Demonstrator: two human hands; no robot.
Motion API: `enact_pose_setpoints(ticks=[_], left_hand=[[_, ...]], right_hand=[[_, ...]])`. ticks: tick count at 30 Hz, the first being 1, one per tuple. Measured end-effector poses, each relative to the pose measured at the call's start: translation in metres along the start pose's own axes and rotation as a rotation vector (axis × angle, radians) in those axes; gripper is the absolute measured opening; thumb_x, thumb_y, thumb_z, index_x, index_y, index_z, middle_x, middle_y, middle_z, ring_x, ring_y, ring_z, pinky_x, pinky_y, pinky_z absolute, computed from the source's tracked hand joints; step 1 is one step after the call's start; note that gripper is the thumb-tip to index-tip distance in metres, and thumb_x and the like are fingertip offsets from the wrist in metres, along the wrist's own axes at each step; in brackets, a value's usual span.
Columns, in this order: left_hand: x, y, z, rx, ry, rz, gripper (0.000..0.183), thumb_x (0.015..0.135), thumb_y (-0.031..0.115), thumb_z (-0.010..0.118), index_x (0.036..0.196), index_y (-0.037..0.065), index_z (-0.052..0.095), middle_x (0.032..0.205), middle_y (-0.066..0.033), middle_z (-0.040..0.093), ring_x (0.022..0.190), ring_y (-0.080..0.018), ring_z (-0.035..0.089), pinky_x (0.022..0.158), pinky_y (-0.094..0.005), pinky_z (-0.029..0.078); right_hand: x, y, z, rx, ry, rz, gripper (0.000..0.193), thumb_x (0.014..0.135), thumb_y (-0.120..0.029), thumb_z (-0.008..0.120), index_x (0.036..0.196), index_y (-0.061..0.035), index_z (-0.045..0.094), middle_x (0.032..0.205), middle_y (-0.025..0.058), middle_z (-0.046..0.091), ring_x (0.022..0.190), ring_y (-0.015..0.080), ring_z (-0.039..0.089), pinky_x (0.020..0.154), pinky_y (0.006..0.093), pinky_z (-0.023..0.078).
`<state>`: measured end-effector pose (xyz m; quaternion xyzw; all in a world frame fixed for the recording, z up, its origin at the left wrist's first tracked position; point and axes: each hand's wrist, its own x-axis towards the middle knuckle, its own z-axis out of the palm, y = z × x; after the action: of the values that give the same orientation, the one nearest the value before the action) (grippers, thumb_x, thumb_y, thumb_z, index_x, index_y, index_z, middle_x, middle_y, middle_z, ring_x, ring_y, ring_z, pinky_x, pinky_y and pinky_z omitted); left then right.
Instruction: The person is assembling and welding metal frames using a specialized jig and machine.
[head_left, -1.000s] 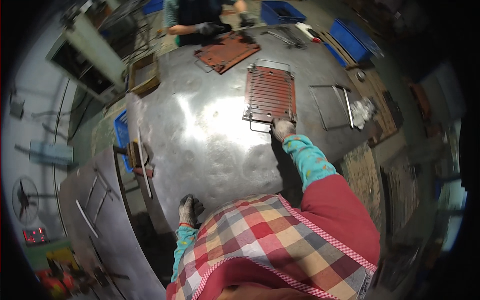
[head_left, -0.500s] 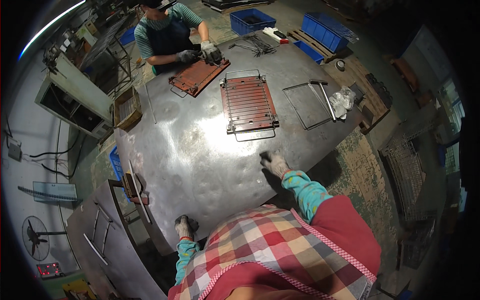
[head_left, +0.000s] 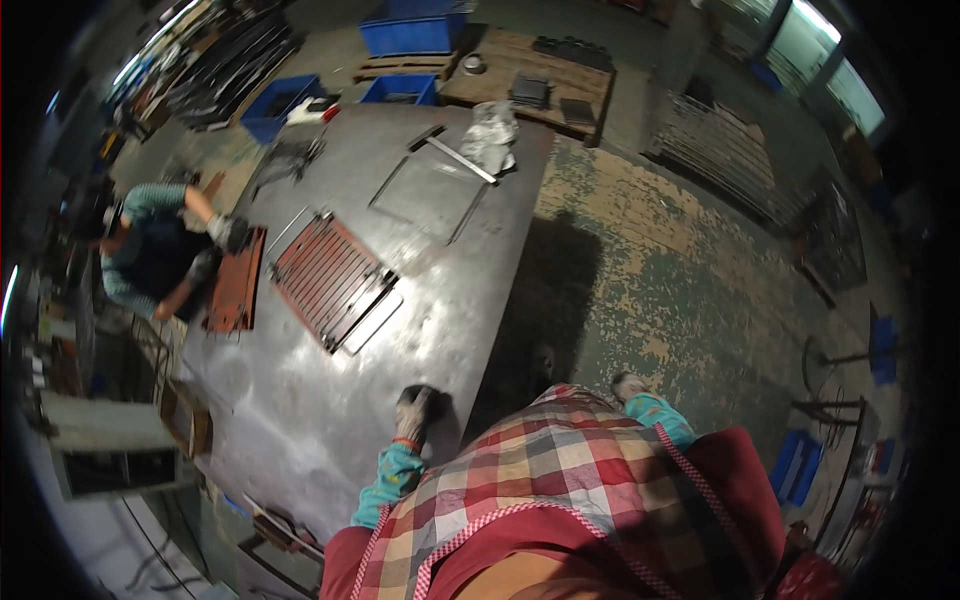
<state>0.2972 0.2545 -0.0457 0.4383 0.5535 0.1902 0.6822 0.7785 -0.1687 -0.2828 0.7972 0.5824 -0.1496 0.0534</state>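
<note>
My left hand, in a pale glove with dark fingers, is at the near right part of the metal tabletop, with its fingers loosely apart and nothing seen in it. Off the table, over the floor, hangs my right hand, also gloved; its fingers are too small and blurred to read. Ahead of my left hand lies a red slatted plate with wire handles at its ends. Beyond it is a thin metal frame with a flat bar. A co-worker's gloved hands touch a second red plate at the left.
A clear plastic bag lies on the table's far right corner. Thin metal rods are heaped farther left. Blue bins and a wooden pallet table stand beyond. The table's right edge borders a worn green floor.
My view and body have turned to the right, so the table now sits at the left. My right hand has left the tabletop, and my left hand is farther along its near edge.
</note>
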Motion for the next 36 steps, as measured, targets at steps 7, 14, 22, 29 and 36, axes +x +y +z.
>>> enact_pose_setpoints(ticks=[7, 14, 22, 29, 36], left_hand=[[0.097, 0.111, 0.219, 0.349, -0.233, 0.235, 0.035, 0.086, 0.029, 0.06, 0.103, -0.001, 0.061, 0.096, -0.0122, 0.065, 0.091, -0.0201, 0.06, 0.082, -0.0314, 0.047], [0.148, 0.152, 0.436, 0.712, -0.688, 0.181, 0.041, 0.083, 0.038, 0.06, 0.106, 0.005, 0.063, 0.093, -0.013, 0.067, 0.085, -0.0233, 0.064, 0.079, -0.0364, 0.049], [0.228, 0.253, 0.577, 0.535, -0.798, -0.091, 0.026, 0.084, 0.028, 0.06, 0.094, 0.005, 0.059, 0.078, -0.007, 0.062, 0.064, -0.018, 0.06, 0.061, -0.0347, 0.05], [0.36, 0.269, 0.681, 0.69, -1.003, 0.016, 0.038, 0.085, 0.036, 0.057, 0.104, 0.004, 0.061, 0.089, -0.0084, 0.066, 0.079, -0.0197, 0.064, 0.071, -0.0369, 0.05], [0.47, 0.388, 0.72, 0.331, -0.715, -0.019, 0.029, 0.086, 0.03, 0.058, 0.101, 0.005, 0.058, 0.081, -0.0061, 0.061, 0.064, -0.0182, 0.062, 0.056, -0.032, 0.051]], right_hand=[[-0.028, 0.06, -0.142, 0.047, -0.642, 0.492, 0.027, 0.079, -0.029, 0.06, 0.085, -0.0032, 0.068, 0.084, 0.0169, 0.066, 0.077, 0.0351, 0.064, 0.069, 0.0391, 0.05], [0.08, 0.194, -0.234, 0.379, -0.346, 0.684, 0.029, 0.079, -0.029, 0.06, 0.089, -0.0034, 0.068, 0.085, 0.0168, 0.066, 0.078, 0.0346, 0.064, 0.069, 0.0402, 0.05], [0.215, 0.219, -0.318, 0.919, 0.077, 0.742, 0.033, 0.083, -0.031, 0.055, 0.094, -0.0018, 0.065, 0.076, 0.012, 0.065, 0.064, 0.0264, 0.061, 0.058, 0.0366, 0.048], [0.358, 0.405, -0.305, 0.933, 0.052, 0.419, 0.031, 0.085, -0.03, 0.051, 0.094, -0.0027, 0.063, 0.074, 0.0098, 0.065, 0.058, 0.0242, 0.06, 0.055, 0.0358, 0.048], [0.542, 0.513, -0.37, 0.628, -0.121, 0.268, 0.025, 0.086, -0.026, 0.051, 0.089, -0.0039, 0.061, 0.074, 0.0102, 0.063, 0.06, 0.0253, 0.059, 0.056, 0.0374, 0.047]])
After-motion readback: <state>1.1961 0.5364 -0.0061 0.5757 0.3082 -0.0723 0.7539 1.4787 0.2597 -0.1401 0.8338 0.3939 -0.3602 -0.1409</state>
